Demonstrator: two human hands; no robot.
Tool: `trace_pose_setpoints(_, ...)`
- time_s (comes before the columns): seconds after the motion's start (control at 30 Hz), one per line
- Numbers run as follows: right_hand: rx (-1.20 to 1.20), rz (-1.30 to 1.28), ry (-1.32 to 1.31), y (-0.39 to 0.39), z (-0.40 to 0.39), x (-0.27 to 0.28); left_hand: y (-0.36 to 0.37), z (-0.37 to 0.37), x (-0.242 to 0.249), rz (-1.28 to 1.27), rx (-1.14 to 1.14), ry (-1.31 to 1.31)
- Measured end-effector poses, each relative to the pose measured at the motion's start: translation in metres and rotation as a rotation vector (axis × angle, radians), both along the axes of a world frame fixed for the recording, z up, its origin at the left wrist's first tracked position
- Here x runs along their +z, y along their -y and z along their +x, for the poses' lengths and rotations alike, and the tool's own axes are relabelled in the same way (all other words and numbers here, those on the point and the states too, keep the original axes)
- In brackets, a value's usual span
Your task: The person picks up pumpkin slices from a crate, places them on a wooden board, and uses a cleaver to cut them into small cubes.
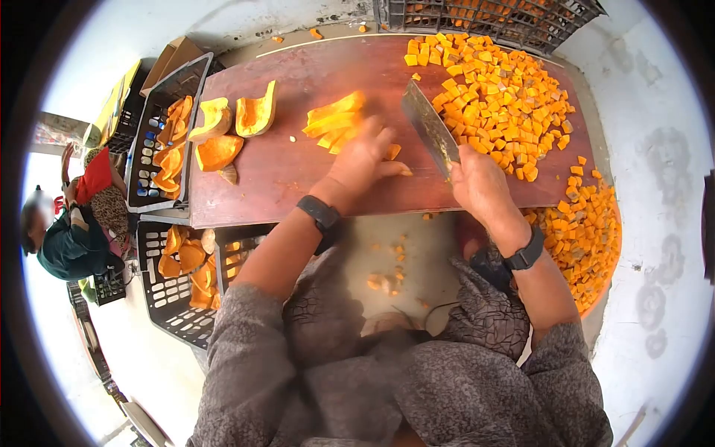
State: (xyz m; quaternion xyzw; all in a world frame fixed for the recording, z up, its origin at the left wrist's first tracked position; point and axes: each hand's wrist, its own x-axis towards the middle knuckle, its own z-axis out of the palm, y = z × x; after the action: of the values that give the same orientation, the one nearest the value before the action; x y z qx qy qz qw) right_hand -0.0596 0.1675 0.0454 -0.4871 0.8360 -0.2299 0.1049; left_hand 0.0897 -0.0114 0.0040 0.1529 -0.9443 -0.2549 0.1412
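Observation:
My right hand [477,179] is wrapped round the handle of a cleaver [432,125], whose broad blade points up and left beside a large heap of orange pumpkin cubes [506,97]. Over the reddish-brown table [290,171], my left hand [366,155] has its fingers apart and touches the lower right end of several pumpkin strips [334,121]. A small orange piece lies by its fingers. Farther left on the table are curved pumpkin chunks [255,112].
Black crates with pumpkin pieces stand left [134,164] and lower left [179,320]. Another crate [484,18] is beyond the table. A tub of cubes [585,238] stands right. A person [74,238] is at the far left.

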Motion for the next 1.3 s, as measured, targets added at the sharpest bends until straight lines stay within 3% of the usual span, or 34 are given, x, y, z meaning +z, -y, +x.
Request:
trace_pose_setpoints(0.1,-0.05,0.073,-0.055,-0.006,0.004,0.01,-0.006,-0.008,-0.004,0.08,-0.114,-0.153)
trace_pose_setpoints(0.3,-0.073,0.07,-0.105,-0.016,0.005,0.006,-0.002,0.009,-0.011,-0.004,-0.054,-0.185)
trace_pose_setpoints(0.53,-0.028,0.062,-0.095,-0.014,-0.005,0.002,-0.012,-0.01,-0.024,-0.048,-0.004,-0.079)
trace_pose_setpoints(0.63,-0.048,0.058,-0.011,-0.017,-0.01,0.008,-0.018,-0.027,-0.03,0.011,-0.131,-0.242)
trace_pose_setpoints(0.77,-0.095,0.029,-0.055,-0.023,0.001,0.029,-0.037,-0.035,-0.026,0.097,-0.034,-0.182)
trace_pose_setpoints(0.83,0.013,0.044,-0.083,-0.024,0.007,0.043,-0.04,-0.034,-0.026,0.102,-0.023,-0.161)
trace_pose_setpoints(1.1,-0.009,0.176,-0.08,-0.03,0.02,0.039,-0.039,-0.033,-0.037,0.093,-0.05,-0.337)
trace_pose_setpoints(1.3,0.011,0.227,-0.09,-0.031,0.025,0.039,-0.041,-0.033,-0.036,0.08,-0.019,-0.28)
